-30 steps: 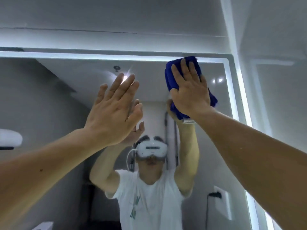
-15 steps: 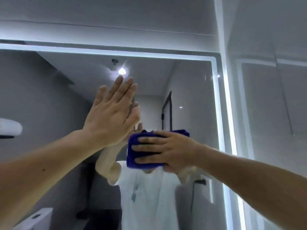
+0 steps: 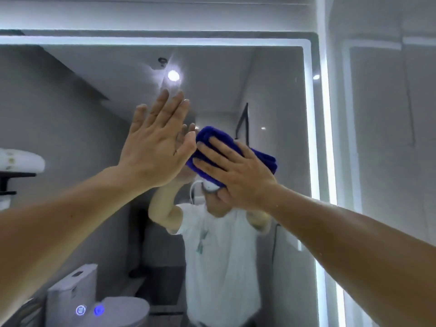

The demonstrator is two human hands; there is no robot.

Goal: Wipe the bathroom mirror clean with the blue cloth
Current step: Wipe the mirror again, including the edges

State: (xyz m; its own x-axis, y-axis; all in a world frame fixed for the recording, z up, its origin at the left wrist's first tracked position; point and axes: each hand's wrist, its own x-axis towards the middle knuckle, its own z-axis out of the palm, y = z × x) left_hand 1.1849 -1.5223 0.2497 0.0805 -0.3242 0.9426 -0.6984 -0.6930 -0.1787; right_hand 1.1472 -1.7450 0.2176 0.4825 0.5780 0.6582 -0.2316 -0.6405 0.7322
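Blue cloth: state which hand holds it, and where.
The right hand presses the blue cloth against the mirror, palm over its middle; nothing is gripped.

No words or numbers can be read. At the lower left of the frame the mirror [image 3: 271, 90] bears a lit round icon [image 3: 81, 310] with three wavy upright lines, and just beside it a glowing blue button [image 3: 99, 310], its symbol blurred. The green print [image 3: 201, 241] on the reflected T-shirt [image 3: 226, 256] is illegible.

Your right hand [image 3: 238, 178] hid much of the blue cloth [image 3: 212, 133]; the mirror [image 3: 278, 90] ran off the left and bottom edges.
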